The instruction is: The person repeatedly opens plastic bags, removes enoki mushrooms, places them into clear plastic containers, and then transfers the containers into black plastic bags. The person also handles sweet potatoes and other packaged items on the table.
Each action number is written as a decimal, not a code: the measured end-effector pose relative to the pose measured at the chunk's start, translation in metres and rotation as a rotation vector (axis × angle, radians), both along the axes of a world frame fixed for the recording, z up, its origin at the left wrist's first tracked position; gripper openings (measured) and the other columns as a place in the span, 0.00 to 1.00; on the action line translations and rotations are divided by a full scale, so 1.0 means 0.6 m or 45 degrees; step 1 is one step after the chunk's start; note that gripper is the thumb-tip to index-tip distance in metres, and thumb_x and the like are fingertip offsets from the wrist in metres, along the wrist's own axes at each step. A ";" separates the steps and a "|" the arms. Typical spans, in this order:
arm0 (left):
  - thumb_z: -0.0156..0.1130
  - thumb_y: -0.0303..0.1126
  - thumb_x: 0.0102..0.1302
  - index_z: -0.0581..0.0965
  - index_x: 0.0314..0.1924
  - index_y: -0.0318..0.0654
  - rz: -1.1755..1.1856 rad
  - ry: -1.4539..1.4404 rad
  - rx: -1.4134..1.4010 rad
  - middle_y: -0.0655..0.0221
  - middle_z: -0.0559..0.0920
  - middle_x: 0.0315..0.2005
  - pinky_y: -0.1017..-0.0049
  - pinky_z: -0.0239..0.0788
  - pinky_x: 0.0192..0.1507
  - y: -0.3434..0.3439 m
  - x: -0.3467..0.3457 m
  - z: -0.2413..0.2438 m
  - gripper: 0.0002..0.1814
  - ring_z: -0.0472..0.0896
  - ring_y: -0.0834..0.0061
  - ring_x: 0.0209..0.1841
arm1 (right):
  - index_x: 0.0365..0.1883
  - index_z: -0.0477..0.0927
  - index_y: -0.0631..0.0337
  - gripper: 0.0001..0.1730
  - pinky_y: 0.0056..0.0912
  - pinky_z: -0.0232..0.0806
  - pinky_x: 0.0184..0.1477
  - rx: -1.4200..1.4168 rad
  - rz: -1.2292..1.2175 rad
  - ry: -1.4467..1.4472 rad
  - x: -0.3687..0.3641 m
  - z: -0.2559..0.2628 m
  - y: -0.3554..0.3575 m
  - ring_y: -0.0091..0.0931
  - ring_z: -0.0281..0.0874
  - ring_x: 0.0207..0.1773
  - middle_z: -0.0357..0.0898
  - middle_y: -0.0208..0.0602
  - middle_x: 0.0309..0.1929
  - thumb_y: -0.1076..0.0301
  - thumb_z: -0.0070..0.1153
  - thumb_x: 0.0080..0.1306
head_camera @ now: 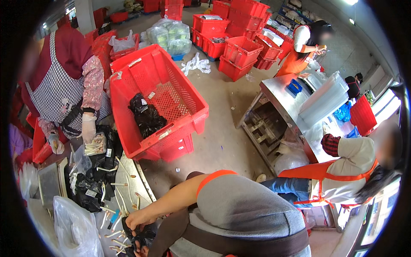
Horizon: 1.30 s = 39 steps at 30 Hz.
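Observation:
At the lower edge, my right hand grips a black plastic bag, its fingertips sunk in the folds. My left hand is partly cut off by the frame's edge, its fingers closed on the same bag from below. The bag's contents are hidden. Beside my hands, long white-stemmed mushrooms with brownish ends lie loose on the metal table. A small blue object rests among them. Farther along the table are black plastic bundles with white labels.
Across the table a gloved co-worker holds a clear tub of stems. A large red crate, containing labelled black bundles, stands beside the table. Clear plastic bags lie at lower left. Another person stands by a steel table.

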<state>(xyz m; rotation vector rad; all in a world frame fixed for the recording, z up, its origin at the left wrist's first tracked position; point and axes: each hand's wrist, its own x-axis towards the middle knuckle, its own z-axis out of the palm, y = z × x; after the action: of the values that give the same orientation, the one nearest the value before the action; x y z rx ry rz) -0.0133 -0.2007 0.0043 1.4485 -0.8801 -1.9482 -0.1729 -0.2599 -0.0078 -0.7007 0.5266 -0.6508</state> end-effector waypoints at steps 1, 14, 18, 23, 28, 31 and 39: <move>0.52 0.38 0.70 0.56 0.70 0.46 -0.001 0.005 0.001 0.61 0.74 0.55 0.72 0.67 0.52 0.000 0.006 -0.003 0.31 0.75 0.71 0.50 | 0.39 0.74 0.58 0.11 0.28 0.65 0.31 -0.145 0.044 0.081 0.006 0.001 0.000 0.22 0.73 0.37 0.76 0.31 0.29 0.68 0.53 0.58; 0.52 0.39 0.70 0.58 0.69 0.47 0.306 0.240 0.231 0.61 0.75 0.54 0.71 0.68 0.52 0.024 0.135 -0.080 0.30 0.76 0.72 0.49 | 0.23 0.79 0.62 0.10 0.38 0.68 0.28 -1.447 -0.094 0.809 0.007 -0.048 0.006 0.31 0.76 0.26 0.77 0.33 0.20 0.63 0.57 0.54; 0.53 0.35 0.68 0.61 0.67 0.41 0.793 0.820 0.273 0.60 0.77 0.50 0.75 0.67 0.43 0.052 0.173 -0.104 0.28 0.75 0.74 0.44 | 0.21 0.78 0.53 0.08 0.42 0.63 0.40 -2.017 -0.009 1.050 -0.008 -0.058 0.019 0.36 0.68 0.39 0.76 0.32 0.25 0.60 0.59 0.47; 0.51 0.36 0.67 0.72 0.56 0.33 0.976 1.085 0.197 0.60 0.78 0.47 0.80 0.63 0.35 0.083 0.125 -0.060 0.21 0.72 0.77 0.35 | 0.22 0.77 0.53 0.03 0.47 0.57 0.49 -2.154 -0.161 0.683 -0.069 -0.038 0.039 0.35 0.63 0.46 0.73 0.23 0.27 0.67 0.58 0.49; 0.50 0.38 0.68 0.74 0.53 0.33 0.873 0.995 0.006 0.63 0.79 0.44 0.79 0.64 0.32 0.108 0.109 -0.060 0.20 0.72 0.79 0.32 | 0.21 0.76 0.51 0.05 0.43 0.58 0.49 -1.792 0.031 0.922 -0.055 -0.009 0.067 0.32 0.63 0.47 0.73 0.21 0.28 0.63 0.59 0.49; 0.55 0.33 0.68 0.76 0.48 0.33 0.830 0.181 -0.246 0.71 0.77 0.29 0.84 0.59 0.22 0.118 0.059 -0.011 0.13 0.69 0.84 0.21 | 0.21 0.77 0.50 0.05 0.42 0.57 0.46 -1.915 0.158 1.198 -0.016 -0.010 0.057 0.31 0.64 0.46 0.72 0.22 0.27 0.62 0.58 0.50; 0.58 0.35 0.67 0.67 0.28 0.44 0.586 -0.308 -0.388 0.79 0.67 0.16 0.85 0.56 0.18 0.129 0.046 -0.033 0.12 0.65 0.87 0.15 | 0.28 0.80 0.58 0.08 0.38 0.56 0.43 -1.885 -0.180 1.215 0.035 -0.034 0.028 0.33 0.65 0.45 0.70 0.35 0.37 0.67 0.55 0.50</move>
<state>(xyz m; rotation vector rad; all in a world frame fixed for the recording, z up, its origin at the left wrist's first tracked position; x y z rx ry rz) 0.0141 -0.1234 -0.0154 1.5536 -0.8146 -1.2658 -0.1521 -0.2429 -0.0285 -2.4528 0.9378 -0.7602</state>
